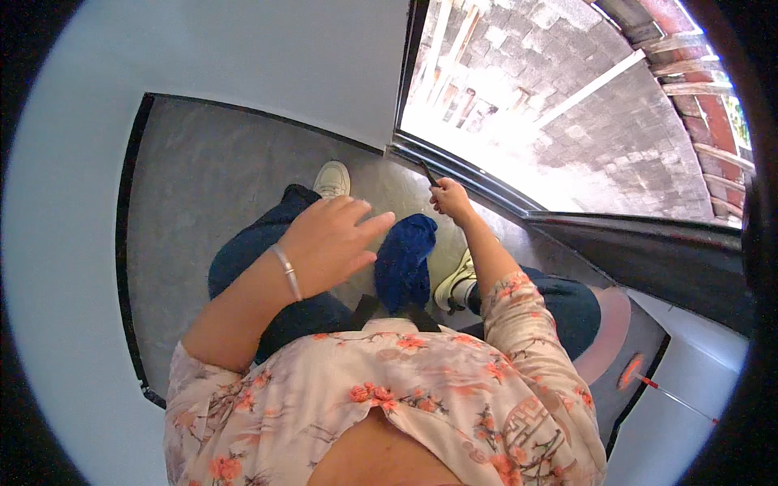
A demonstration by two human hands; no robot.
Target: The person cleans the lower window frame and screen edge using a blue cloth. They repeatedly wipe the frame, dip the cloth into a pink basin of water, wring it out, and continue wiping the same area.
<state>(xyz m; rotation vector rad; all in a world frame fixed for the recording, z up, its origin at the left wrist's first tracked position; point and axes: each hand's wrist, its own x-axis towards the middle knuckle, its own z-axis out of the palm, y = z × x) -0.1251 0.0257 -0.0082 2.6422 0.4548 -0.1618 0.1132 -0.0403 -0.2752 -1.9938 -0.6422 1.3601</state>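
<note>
My right hand (450,199) is closed around a thin black tool (429,175), perhaps a brush or scraper, whose far end reaches toward the dark metal door track (462,173). Whether the tool's tip touches the track I cannot tell. My left hand (331,243), with a silver bracelet at the wrist, is held above my left leg, fingers spread and nothing in it. Between my legs is a dark blue cloth (405,261).
Grey floor (182,200) with black skirting lies left and ahead, beside a pale wall (261,54). Beyond the opening are a brick surface (620,133) and wooden poles. A pink round rim (612,322) and a red-headed long-handled tool (631,372) are at right.
</note>
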